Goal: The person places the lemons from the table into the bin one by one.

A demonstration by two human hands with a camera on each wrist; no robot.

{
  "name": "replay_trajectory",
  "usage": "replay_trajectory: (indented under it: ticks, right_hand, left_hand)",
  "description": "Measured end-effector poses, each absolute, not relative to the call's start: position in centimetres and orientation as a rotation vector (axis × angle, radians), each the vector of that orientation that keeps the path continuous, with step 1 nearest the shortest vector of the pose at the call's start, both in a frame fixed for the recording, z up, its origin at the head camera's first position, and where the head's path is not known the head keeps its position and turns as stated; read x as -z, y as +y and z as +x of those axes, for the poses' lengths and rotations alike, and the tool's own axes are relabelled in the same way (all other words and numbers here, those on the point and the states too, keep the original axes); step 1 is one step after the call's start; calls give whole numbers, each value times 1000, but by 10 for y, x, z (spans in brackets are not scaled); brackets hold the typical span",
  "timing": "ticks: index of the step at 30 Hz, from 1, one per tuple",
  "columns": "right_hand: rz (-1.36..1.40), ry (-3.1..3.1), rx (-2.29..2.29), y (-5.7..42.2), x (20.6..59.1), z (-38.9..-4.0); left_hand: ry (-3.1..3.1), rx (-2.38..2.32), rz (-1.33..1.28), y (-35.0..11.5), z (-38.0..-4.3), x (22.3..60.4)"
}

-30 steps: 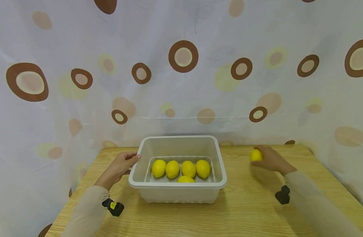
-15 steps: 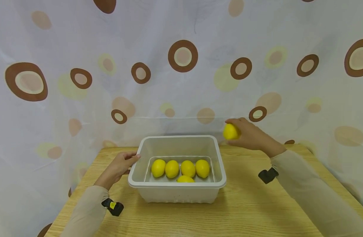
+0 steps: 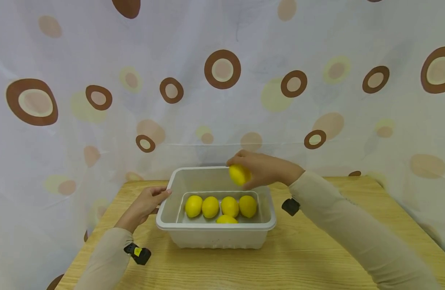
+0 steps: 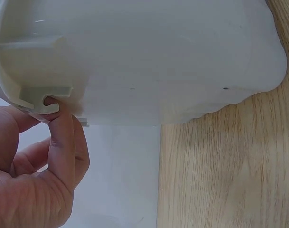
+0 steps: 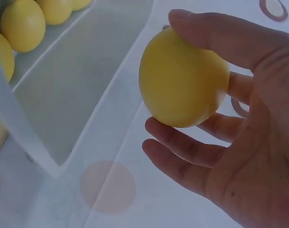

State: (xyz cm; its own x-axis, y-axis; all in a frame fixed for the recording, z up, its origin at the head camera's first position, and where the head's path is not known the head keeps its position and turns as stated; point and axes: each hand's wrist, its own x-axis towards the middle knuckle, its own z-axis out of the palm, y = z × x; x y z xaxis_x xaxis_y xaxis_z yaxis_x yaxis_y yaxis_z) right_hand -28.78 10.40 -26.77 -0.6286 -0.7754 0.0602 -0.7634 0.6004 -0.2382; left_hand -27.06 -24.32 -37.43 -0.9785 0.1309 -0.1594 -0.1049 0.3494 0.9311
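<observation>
A lemon (image 3: 239,174) is gripped between the thumb and fingers of my right hand (image 3: 266,169), above the back right part of a white plastic bin (image 3: 217,239). In the right wrist view the held lemon (image 5: 182,80) shows large, with the fingers curled around it. Several lemons (image 3: 210,207) lie on the bin's floor, most in a row and one in front, partly hidden by the front rim. My left hand (image 3: 146,203) pinches the bin's left rim; in the left wrist view its fingers (image 4: 63,147) curl under that rim.
The bin stands on a wooden table (image 3: 317,249). Behind the table hangs a pale curtain (image 3: 193,121) with brown and beige circles. A small black wrist camera (image 3: 138,253) sits on the left sleeve, another wrist camera (image 3: 291,206) on the right.
My right hand has lifted the lemon from the table's right side and carried it left, over the bin. The left hand and the bin stay in place.
</observation>
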Motion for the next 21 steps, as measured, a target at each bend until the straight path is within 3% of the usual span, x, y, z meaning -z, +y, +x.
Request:
replay_trajectory:
  ticks: [13, 21]
  right_hand:
    - [-1351, 2723, -198, 47, 302, -285]
    - [-1304, 2693, -223, 30, 315, -288]
  left_hand:
    - [2411, -1675, 15, -245, -272, 377]
    - [2409, -1685, 22, -246, -274, 377]
